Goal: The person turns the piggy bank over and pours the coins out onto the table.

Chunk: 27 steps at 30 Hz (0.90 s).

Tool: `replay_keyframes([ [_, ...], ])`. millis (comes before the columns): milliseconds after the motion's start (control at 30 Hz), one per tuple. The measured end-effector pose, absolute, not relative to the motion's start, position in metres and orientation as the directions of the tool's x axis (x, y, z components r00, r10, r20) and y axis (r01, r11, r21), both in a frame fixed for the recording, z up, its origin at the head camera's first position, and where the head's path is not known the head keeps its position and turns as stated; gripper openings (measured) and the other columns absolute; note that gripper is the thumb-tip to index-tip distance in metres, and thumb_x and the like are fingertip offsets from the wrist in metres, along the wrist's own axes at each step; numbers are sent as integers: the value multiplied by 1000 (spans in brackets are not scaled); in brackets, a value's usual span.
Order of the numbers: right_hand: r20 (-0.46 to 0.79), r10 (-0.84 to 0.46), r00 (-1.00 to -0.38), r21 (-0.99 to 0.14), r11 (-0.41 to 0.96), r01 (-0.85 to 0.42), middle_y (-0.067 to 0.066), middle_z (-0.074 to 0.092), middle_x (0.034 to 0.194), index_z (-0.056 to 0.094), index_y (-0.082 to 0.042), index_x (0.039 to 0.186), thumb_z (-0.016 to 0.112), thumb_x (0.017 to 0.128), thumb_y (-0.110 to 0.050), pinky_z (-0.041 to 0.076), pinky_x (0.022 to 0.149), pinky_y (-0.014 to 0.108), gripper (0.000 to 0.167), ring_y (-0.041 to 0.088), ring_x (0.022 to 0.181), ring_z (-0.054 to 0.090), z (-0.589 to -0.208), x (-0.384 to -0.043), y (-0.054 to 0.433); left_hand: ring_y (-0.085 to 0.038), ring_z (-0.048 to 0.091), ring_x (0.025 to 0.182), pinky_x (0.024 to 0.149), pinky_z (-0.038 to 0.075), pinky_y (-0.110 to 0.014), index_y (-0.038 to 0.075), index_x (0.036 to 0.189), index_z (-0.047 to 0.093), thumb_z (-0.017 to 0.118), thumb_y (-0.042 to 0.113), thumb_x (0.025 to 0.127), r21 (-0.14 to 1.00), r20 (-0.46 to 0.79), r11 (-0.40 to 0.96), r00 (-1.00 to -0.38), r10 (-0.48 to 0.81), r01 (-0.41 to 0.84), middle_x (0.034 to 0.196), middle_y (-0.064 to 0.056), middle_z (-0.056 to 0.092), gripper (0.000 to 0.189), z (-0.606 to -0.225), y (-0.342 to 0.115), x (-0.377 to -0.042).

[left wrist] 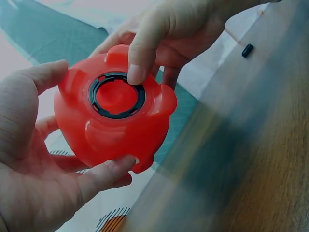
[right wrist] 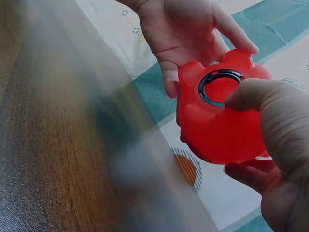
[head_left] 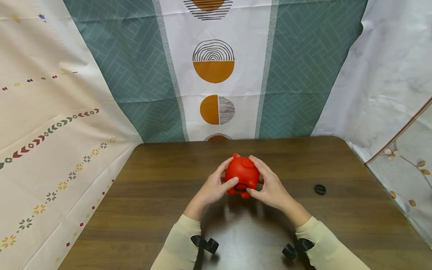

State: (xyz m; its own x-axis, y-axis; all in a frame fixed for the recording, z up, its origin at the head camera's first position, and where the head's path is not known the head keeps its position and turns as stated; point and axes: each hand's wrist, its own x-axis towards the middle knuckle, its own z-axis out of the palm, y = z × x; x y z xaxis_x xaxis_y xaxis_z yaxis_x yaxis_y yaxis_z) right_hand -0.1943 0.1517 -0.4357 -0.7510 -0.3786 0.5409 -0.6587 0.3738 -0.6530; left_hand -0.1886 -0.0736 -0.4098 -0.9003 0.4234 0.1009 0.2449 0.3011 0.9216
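Patterned cloths (head_left: pixel 135 67) hang behind a brown wooden table (head_left: pixel 162 168). Above it, the left hand (head_left: pixel 216 186) and right hand (head_left: pixel 272 190) grip a rounded red figure (head_left: pixel 242 170) between them, fingers curled around its sides. Its black-ringed opening (left wrist: pixel 115 94) faces the table's near side, red inside; a black disc (head_left: pixel 320 189) lies farther right.

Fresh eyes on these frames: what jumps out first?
The bright red toy, held between the left hand and right hand over the brown table. Next, the black ring on the toy's side facing the person, plainest in the wrist views. Then a small black disc lying alone, off to the right on the table.
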Motion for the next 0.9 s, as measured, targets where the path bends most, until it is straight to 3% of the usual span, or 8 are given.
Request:
replay_keyframes([
  [133, 580, -384, -719, -642, 328, -693, 14, 33, 151, 36, -7, 147, 81, 67, 5, 53, 84, 45, 92, 31, 127, 46, -435, -194, 151, -27, 51, 119, 87, 53, -36, 36, 151, 21, 64, 34, 91, 923, 136, 274, -894, 426, 271, 147, 3, 38, 74, -417, -73, -192],
  [367, 613, -429, -664, -568, 344, -747, 11, 31, 152, 40, -11, 147, 78, 70, 6, 52, 90, 33, 88, 28, 131, 43, -432, -192, 150, -21, 48, 122, 87, 53, -34, 38, 151, 23, 70, 36, 87, 913, 205, 246, -889, 409, 324, 144, 6, 41, 79, -419, -70, -193],
  [467, 617, -419, -666, -587, 319, -744, 15, 27, 153, 41, -8, 145, 80, 70, 6, 52, 89, 38, 86, 32, 131, 42, -428, -190, 148, -21, 48, 121, 88, 52, -35, 39, 149, 26, 71, 35, 86, 907, 236, 238, -889, 392, 346, 143, 5, 41, 77, -420, -69, -193],
  [667, 554, -362, -750, -713, 259, -651, 20, 20, 154, 38, 1, 144, 80, 75, -1, 50, 88, 54, 81, 40, 127, 43, -401, -173, 144, -22, 48, 122, 86, 54, -36, 40, 148, 28, 73, 31, 85, 916, 268, 192, -894, 359, 352, 144, 5, 40, 78, -419, -69, -192],
  [900, 422, -355, -834, -846, 176, -503, 15, 33, 150, 27, -2, 150, 70, 85, -2, 51, 90, 47, 78, 36, 127, 44, -389, -168, 147, -23, 50, 120, 84, 54, -35, 37, 148, 30, 76, 30, 82, 892, 337, 179, -875, 347, 414, 145, 6, 37, 81, -415, -67, -191],
])
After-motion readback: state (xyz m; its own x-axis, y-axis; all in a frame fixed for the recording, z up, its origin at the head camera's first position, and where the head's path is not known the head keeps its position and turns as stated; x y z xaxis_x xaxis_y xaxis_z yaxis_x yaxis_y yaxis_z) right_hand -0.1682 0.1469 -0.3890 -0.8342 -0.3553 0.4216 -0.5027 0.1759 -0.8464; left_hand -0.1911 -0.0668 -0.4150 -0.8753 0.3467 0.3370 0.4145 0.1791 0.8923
